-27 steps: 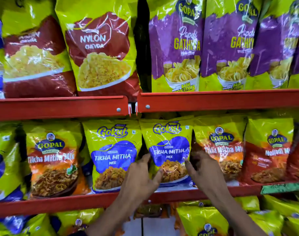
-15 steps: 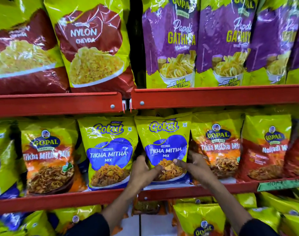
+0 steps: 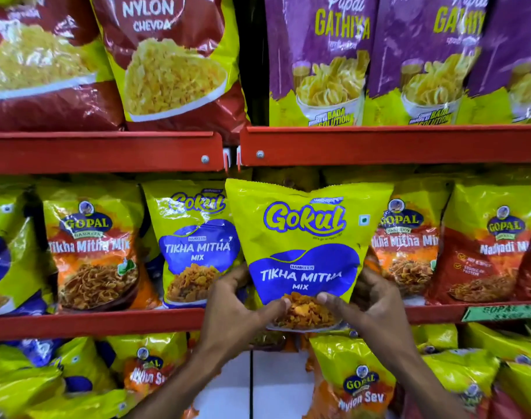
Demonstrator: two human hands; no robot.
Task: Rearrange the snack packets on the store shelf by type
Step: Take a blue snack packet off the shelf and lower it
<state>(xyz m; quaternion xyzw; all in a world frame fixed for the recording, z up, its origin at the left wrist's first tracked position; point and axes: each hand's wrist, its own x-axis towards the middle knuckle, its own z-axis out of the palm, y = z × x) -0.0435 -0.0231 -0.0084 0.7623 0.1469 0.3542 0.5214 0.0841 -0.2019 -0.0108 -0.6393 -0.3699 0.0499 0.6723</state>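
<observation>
Red metal store shelves (image 3: 101, 323) carry rows of yellow snack packets. The Gokul Tikha Mitha packet (image 3: 306, 246), standing in the middle row half a second ago, is now pulled forward out of it. The left hand (image 3: 237, 309) and right hand (image 3: 367, 303) pinch its lower corners, thumbs across the front, holding it upright before the middle shelf.

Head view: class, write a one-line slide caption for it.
Both hands, left and right, hold a Gokul Tikha Mitha Mix packet in front of the middle shelf.
</observation>
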